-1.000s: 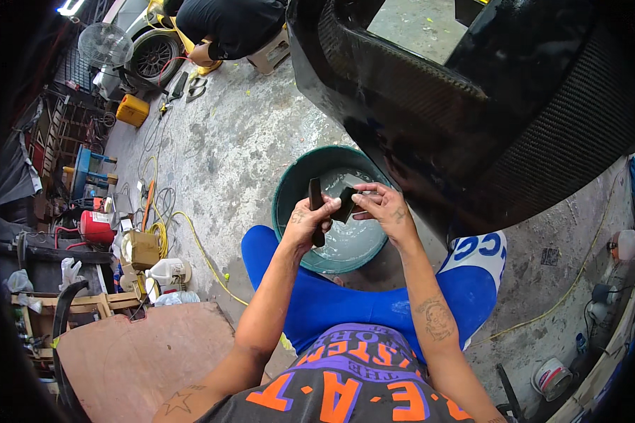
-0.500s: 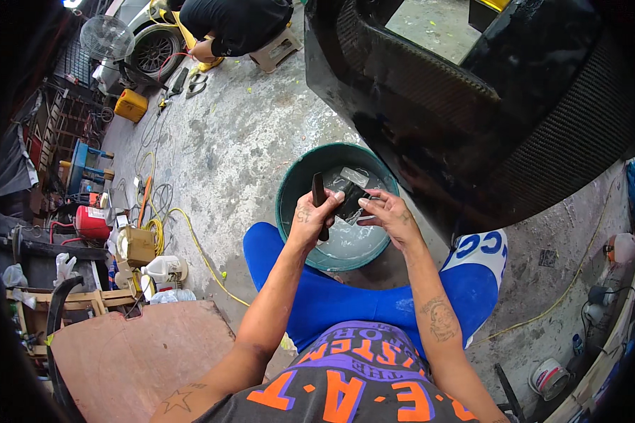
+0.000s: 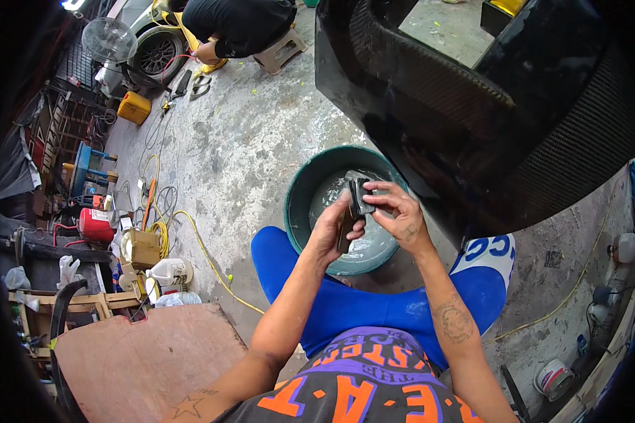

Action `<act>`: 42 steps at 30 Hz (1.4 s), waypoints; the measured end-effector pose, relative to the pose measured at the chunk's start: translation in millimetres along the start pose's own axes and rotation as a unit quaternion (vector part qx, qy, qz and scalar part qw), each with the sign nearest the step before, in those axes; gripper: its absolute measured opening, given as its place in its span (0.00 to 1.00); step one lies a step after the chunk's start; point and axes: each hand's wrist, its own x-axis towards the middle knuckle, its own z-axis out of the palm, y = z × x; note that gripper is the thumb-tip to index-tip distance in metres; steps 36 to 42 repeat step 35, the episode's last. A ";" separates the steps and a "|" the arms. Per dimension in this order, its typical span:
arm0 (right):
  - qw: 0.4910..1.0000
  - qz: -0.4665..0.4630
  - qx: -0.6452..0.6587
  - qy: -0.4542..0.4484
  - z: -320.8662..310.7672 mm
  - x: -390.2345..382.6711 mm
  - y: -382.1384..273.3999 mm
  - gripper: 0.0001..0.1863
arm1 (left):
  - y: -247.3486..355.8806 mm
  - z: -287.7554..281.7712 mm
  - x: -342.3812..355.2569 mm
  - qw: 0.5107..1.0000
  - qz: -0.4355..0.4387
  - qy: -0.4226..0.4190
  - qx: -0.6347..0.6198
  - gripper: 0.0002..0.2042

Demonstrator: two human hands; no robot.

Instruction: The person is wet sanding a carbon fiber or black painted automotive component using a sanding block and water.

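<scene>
Both hands had shifted slightly lower over the green basin (image 3: pixel 300 204). Left hand (image 3: pixel 329 236) and right hand (image 3: pixel 394 215) together clasped a dark block (image 3: pixel 356 201), its sheet wrapped nearer the grip.

- A car repair or body workshop, with a stained concrete floor (image 3: pixel 261 141).
- At one o'clock, a large black carbon-weave body panel (image 3: pixel 487 120).
- At eleven o'clock, a car wheel (image 3: pixel 153 60) with a person (image 3: pixel 236 25) crouched beside it.
- At nine o'clock, a red tank (image 3: pixel 95 225), a yellow hose (image 3: pixel 190 240), jugs and cluttered racks.
</scene>
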 end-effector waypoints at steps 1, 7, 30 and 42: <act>1.000 0.001 0.002 -0.002 1.7 -1.3 -1.9 0.21 | 0.8 5.4 -1.2 0.997 0.050 0.021 0.056 0.16; 0.943 0.134 0.298 0.065 2.7 -4.7 2.6 0.28 | 9.0 11.6 -4.8 0.977 0.090 0.049 0.187 0.11; 0.890 0.224 0.376 0.125 32.7 -12.5 5.9 0.18 | 13.8 20.3 -27.9 0.936 0.135 0.044 0.321 0.22; 0.930 0.198 0.294 0.092 15.3 -0.8 -4.7 0.23 | 18.7 20.7 -26.9 0.926 0.152 0.013 0.344 0.26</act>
